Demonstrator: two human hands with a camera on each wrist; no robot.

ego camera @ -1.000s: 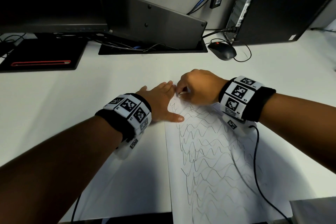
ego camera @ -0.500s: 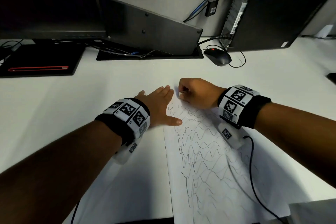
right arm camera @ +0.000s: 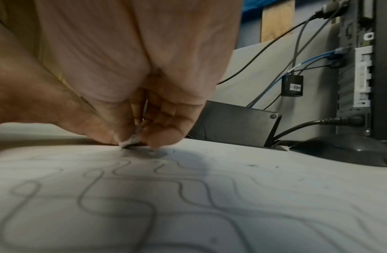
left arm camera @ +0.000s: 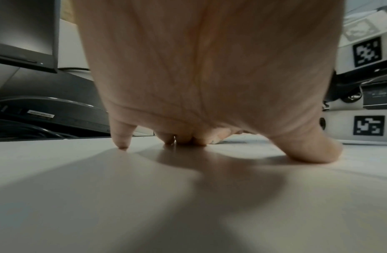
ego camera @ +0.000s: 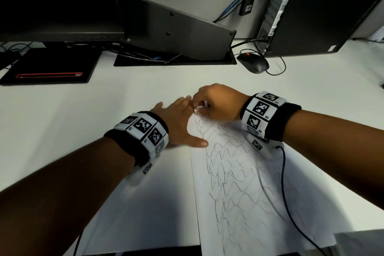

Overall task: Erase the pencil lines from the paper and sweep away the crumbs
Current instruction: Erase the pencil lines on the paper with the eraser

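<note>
My right hand (ego camera: 216,102) pinches the eraser (right arm camera: 130,141) on the paper (ego camera: 245,183) at its 11 o'clock corner, having shifted slightly toward 9 o'clock since a second ago. My left hand (ego camera: 178,122), fingers flat, pins the paper's edge. Nearly all pencil lines (ego camera: 228,164) remain; erasing has barely begun.

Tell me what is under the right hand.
The right hand pinches a small white eraser, whose tip touches the paper among the wavy pencil lines. The hand covers most of the eraser and the paper's far corner.
</note>
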